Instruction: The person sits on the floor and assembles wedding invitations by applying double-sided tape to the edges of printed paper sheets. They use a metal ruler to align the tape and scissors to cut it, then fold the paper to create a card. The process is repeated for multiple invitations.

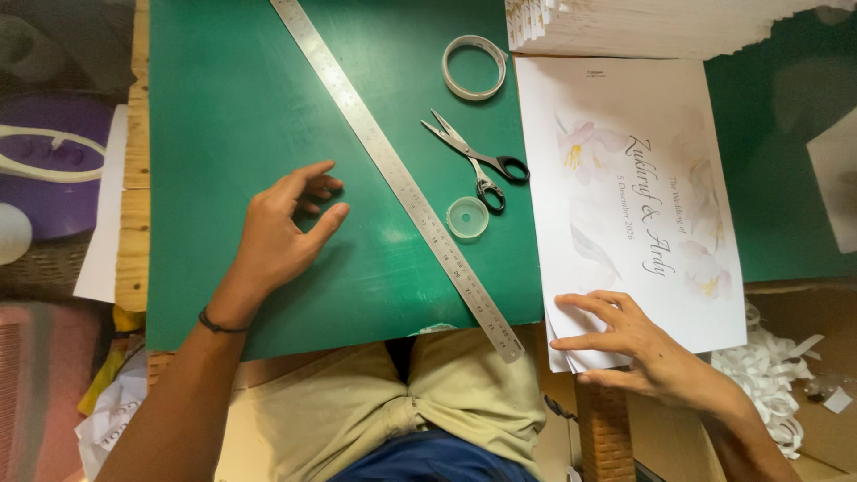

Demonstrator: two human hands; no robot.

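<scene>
My left hand (281,234) rests on the green cutting mat (232,107) that covers the desk, its fingers (308,178) loosely curled and holding nothing, the thumb stretched out toward the steel ruler (393,170). A dark band (219,324) circles that wrist. The ruler lies diagonally across the mat, from the top edge down to the near edge beside my right hand.

My right hand (647,348) sits at the near corner of a stack of printed sheets (634,205), white paper with pale flowers and script lettering. Its fingers (594,303) are spread and press flat on the lower left corner of the top sheet; they pinch nothing that I can see. The sheets lie to the right of the mat, overlapping its right edge.

Between the ruler and the sheets lie a pair of scissors (473,156) with black handles, blades shut, and just below the handles a small clear round lid (468,218). A roll of tape (475,67) sits above the scissors. A thick pile of paper (643,22) runs along the top edge, touching the printed sheets. White paper strips (768,366) are heaped just right of my right hand. My khaki-clad lap (393,402) shows below the mat.
</scene>
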